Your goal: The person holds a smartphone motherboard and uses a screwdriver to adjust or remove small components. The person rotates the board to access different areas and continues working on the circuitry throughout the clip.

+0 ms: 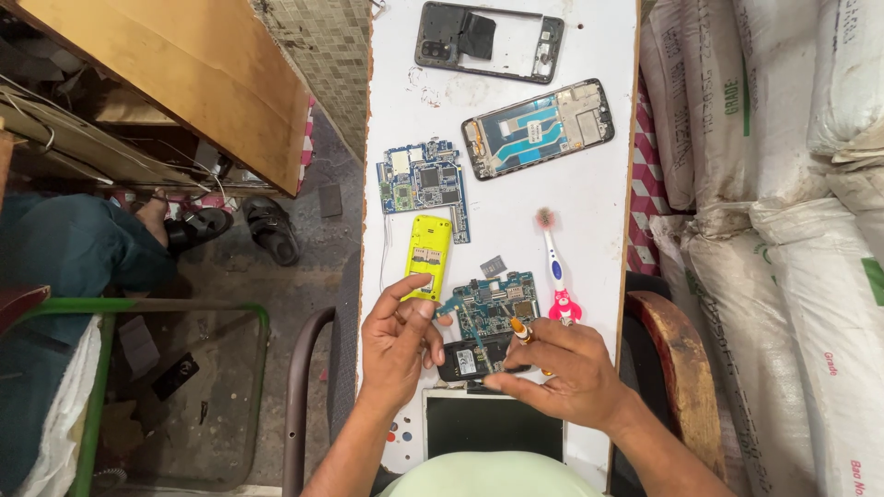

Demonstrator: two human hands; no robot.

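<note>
Two hands, left hand (398, 339) gripping small black phone (471, 359), back exposed, right hand (564, 373) clasping orange-tipped screwdriver (521, 329)

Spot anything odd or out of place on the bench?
One oddity: a child's white toothbrush with a pink figure base lies among bare blue circuit boards and a stripped black phone frame. Greyish smudges mark the white tabletop.

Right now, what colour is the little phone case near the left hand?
Yellow, clearest in the head view.
</note>
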